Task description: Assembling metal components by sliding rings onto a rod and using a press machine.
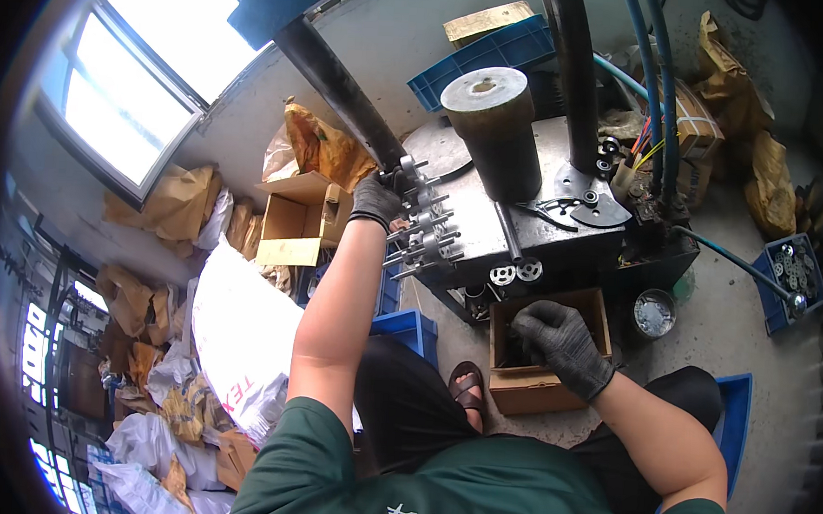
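My left hand (pixel 375 201), in a grey glove, reaches to the left edge of the metal press table. Its fingers are curled against a cluster of grey metal parts with stems (pixel 427 237); what they grip is hidden. Over an open cardboard box (pixel 540 385) between my knees, my gloved right hand (pixel 565 347) has its fingers bent down and together. Dark small pieces lie inside that box, too shadowed to name. Whatever the right fingers hold cannot be made out. Two round slotted metal discs (pixel 515 274) sit at the table's front edge, beyond the box.
A thick steel cylinder (pixel 497 140) stands on the press table (pixel 454 157) between two dark columns. Curved metal plates (pixel 593 203) lie right of it. A metal bowl (pixel 654 313) and a blue bin of parts (pixel 790 281) are on the right. A white sack (pixel 245 332) leans left.
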Action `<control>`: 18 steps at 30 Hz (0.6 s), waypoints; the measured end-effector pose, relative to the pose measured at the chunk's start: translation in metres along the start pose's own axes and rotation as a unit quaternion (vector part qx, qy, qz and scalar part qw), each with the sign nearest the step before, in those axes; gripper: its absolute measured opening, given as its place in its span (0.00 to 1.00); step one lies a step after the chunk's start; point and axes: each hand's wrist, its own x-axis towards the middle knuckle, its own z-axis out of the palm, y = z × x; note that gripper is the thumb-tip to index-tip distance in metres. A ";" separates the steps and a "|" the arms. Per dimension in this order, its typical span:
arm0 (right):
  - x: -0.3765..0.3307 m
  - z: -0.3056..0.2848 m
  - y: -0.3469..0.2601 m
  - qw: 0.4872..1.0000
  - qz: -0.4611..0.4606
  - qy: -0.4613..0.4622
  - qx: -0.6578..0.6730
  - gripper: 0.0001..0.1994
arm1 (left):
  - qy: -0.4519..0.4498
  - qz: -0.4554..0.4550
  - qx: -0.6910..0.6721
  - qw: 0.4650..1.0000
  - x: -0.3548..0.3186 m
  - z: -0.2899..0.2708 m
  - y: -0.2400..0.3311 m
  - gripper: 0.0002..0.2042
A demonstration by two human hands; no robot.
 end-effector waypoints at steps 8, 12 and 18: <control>0.005 0.008 0.009 0.999 0.008 -0.012 0.038 0.09 | 0.006 0.074 0.115 0.991 0.026 -0.040 0.005 0.13; 0.004 0.014 0.011 0.999 0.004 -0.042 0.032 0.10 | -0.091 0.149 0.303 0.937 0.039 -0.087 0.032 0.11; 0.004 0.000 0.017 0.999 0.011 0.003 0.035 0.13 | 0.262 0.401 0.593 0.647 -0.039 -0.011 -0.028 0.14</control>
